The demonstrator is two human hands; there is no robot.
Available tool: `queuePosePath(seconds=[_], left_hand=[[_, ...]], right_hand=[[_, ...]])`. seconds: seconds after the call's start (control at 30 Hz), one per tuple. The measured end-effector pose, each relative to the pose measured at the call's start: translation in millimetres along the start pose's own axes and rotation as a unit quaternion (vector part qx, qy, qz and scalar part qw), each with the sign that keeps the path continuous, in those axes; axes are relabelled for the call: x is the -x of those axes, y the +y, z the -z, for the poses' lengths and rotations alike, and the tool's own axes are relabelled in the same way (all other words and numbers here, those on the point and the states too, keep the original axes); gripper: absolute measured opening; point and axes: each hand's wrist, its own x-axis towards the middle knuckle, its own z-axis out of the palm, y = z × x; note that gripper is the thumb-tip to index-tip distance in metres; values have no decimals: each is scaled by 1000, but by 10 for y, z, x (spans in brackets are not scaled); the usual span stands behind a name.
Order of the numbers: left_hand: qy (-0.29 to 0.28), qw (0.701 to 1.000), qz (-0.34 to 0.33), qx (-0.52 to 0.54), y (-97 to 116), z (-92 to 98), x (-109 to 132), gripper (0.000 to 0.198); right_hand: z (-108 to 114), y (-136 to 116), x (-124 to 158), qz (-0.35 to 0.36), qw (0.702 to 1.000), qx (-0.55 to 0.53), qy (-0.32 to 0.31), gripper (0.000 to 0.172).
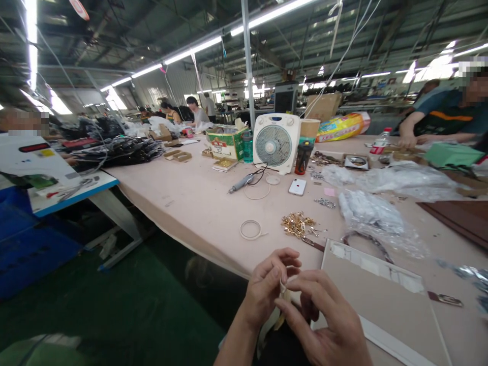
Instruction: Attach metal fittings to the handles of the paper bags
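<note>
My left hand (269,284) and my right hand (324,320) meet just below the near edge of the long beige table (198,203). Both pinch a small pale piece (282,285) between the fingertips; I cannot make out what it is. A heap of small gold metal fittings (297,223) lies on the table just beyond my hands. A grey board with a white rim (381,300) lies right of my right hand.
A white tape ring (249,230), a white phone (297,186), a small white fan (276,142), a dark bottle (304,157) and clear plastic bags (377,213) lie further back. Other people work along the table's far end and at the right.
</note>
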Motion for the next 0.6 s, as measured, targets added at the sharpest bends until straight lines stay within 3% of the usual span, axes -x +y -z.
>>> queuePosePath(seconds=[0.1, 0.2, 0.43, 0.6], left_hand=[[-13, 999, -15, -34, -3, 14, -9, 29], [-15, 999, -17, -24, 11, 22, 1, 31], [24, 993, -29, 110, 41, 87, 73, 29], [69, 971, -82, 216, 242, 233, 109, 27]], right_hand=[[-4, 0, -5, -21, 1000, -19, 1, 5], [1, 7, 12, -74, 996, -47, 0, 13], [-37, 121, 83, -229, 966, -117, 20, 33], [-42, 322, 279, -298, 941, -157, -30, 39]])
